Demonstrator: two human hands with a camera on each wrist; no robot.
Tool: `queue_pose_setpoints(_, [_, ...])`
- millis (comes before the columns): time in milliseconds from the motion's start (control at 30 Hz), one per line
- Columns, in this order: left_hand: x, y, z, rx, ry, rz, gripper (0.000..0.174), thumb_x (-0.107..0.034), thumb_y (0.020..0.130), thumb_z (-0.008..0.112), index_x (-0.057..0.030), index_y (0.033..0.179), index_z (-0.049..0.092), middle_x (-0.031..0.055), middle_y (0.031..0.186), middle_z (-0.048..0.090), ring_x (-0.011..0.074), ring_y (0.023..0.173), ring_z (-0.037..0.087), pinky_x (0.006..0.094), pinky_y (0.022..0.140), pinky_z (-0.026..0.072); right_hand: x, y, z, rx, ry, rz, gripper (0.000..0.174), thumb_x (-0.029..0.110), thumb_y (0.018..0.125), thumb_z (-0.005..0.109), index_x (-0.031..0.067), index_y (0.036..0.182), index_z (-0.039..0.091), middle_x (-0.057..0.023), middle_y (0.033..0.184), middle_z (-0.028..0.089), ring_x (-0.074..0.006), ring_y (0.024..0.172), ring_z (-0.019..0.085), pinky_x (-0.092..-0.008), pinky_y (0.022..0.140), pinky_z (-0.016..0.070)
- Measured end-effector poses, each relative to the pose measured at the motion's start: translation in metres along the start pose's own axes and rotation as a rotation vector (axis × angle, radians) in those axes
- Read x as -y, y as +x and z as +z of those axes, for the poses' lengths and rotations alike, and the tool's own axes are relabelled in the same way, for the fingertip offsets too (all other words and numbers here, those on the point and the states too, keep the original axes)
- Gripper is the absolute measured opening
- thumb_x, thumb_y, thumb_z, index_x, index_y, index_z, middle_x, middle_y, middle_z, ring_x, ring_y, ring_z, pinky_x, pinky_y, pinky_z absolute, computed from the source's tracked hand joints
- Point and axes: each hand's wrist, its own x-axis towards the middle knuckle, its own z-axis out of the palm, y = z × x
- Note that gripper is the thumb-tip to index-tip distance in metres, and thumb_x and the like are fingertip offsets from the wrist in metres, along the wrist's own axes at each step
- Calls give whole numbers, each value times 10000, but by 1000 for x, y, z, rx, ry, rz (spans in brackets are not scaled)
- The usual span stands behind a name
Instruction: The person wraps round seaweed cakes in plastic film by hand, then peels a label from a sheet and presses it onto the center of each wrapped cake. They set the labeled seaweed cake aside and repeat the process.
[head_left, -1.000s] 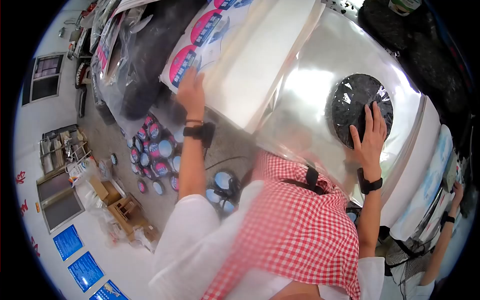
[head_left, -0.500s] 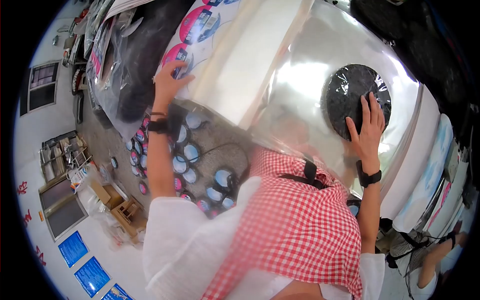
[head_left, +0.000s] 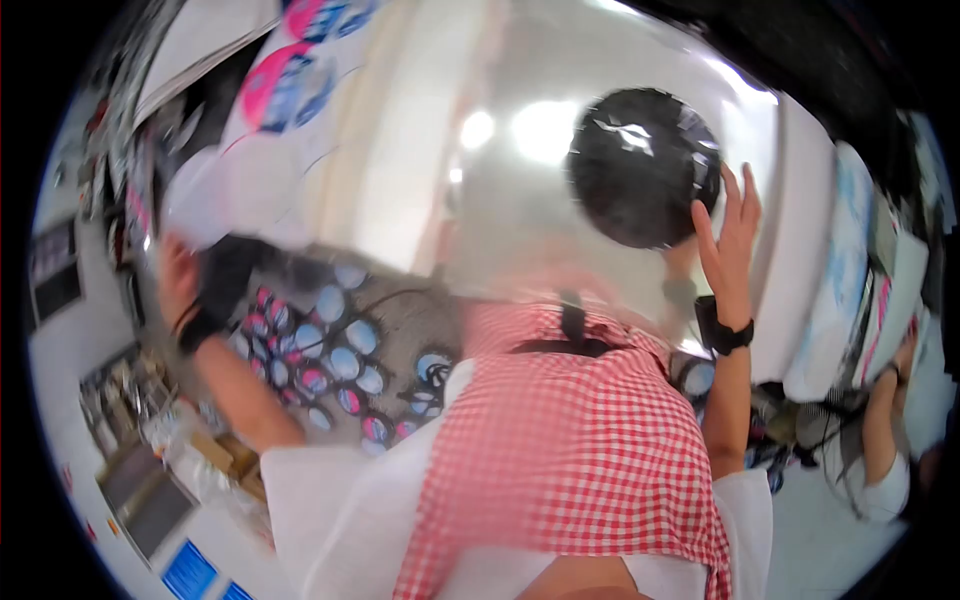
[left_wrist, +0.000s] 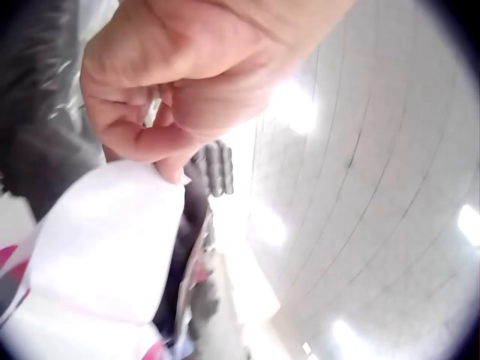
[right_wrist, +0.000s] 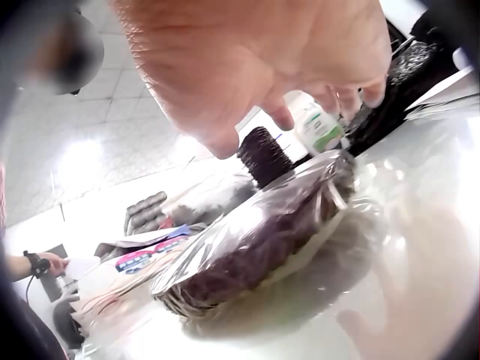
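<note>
In the head view my left hand (head_left: 180,275) is out to the left, at the near corner of a thin white translucent bag (head_left: 235,195). The left wrist view shows thumb and finger pinching the edge of this bag (left_wrist: 112,240). A dark round cake of dried seaweed in clear wrap (head_left: 640,165) lies on a shiny metal worktop (head_left: 500,210). My right hand (head_left: 735,235) is at its right edge, fingers spread. In the right wrist view the wrapped cake (right_wrist: 262,244) leans up on one side below that hand.
Beside the worktop lie printed bags (head_left: 270,85) and a pale stack of sheets (head_left: 405,150). Several round packs (head_left: 340,360) cover the floor at left. Dark seaweed bundles (right_wrist: 262,157) sit at the back. Another person's arm (head_left: 880,430) shows at far right.
My left hand has moved left and back from the printed stack, drawing the white bag's edge with it. My right hand stays by the seaweed cake, now at its edge. The head view has turned.
</note>
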Motion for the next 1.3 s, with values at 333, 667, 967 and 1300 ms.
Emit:
queue_pose_setpoints(333, [-28,-219,417,-648,1252,909,265,-177,1005,427,61,1013,542,214,1093,556,342,1037,586,429,906,484,-2,1,22,10,1041,538,656,51,801,712,109,1386,421,-93,1053,589,-138,888,604,-269,738,513])
queue_pose_setpoints(667, [85,-239,563,834,914,1280,446,-4,780,629,-5,1224,584,186,1335,511,347,1248,495,402,942,483,-9,-4,45,-87,1071,497,637,45,770,736,116,1349,481,-76,1027,594,-139,891,610,-276,765,519])
queue_pose_setpoints(967, [75,-231,616,826,1005,1236,421,-223,900,570,-207,1319,534,107,1393,467,268,1307,420,555,1049,257,-16,-1,49,-97,984,468,602,47,784,719,104,1335,483,-89,997,617,-159,838,627,-290,747,526])
queue_pose_setpoints(1300, [57,-177,541,1006,-53,-193,391,-182,965,540,-8,1314,522,78,1322,531,166,1208,483,299,1038,352,14,18,-3,-13,1118,472,492,145,885,656,52,1328,463,-117,1093,585,-156,910,602,-286,789,519])
